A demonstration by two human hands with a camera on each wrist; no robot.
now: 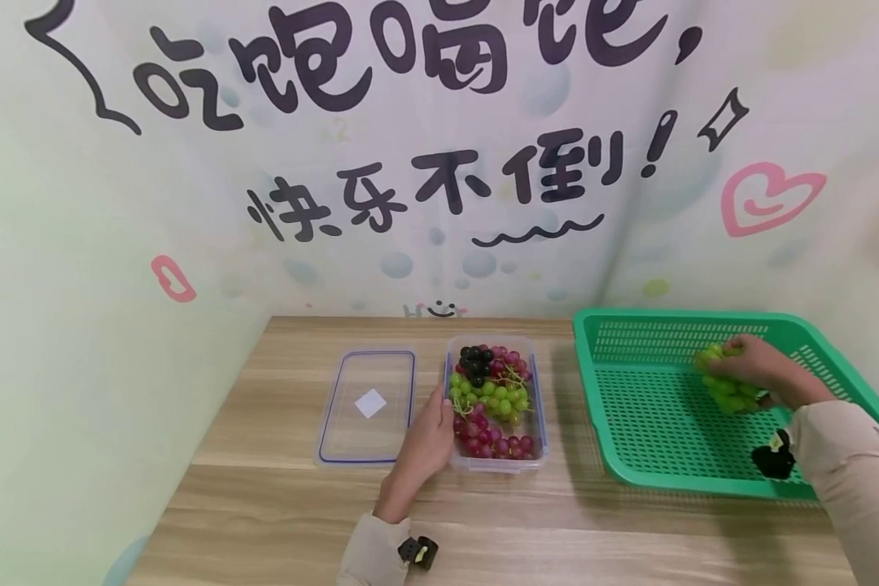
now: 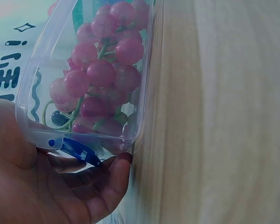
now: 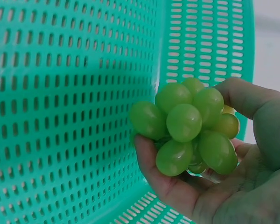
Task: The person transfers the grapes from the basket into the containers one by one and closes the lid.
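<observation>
My left hand (image 1: 430, 431) grips the left side of a clear plastic container (image 1: 543, 427), thumb at the rim and fingers curled along the wall near a blue seal strip (image 2: 79, 150). Inside lie dark grapes (image 1: 476, 366) at the back, green grapes (image 1: 500, 397) in the middle and red grapes (image 1: 487, 438) at the front, with more red ones (image 1: 516, 362) at the back right. Over at the right, a bunch of green grapes (image 3: 184, 123) is held by my right hand (image 1: 758, 362), thumb and fingers around it, within a green plastic basket (image 1: 652, 407).
Left of the container, a clear lid (image 1: 369, 370) with a blue seal and a white square label (image 1: 370, 403) lies flat on the wooden table (image 1: 278, 505). Behind the table stands a wall (image 1: 439, 268) with black lettering.
</observation>
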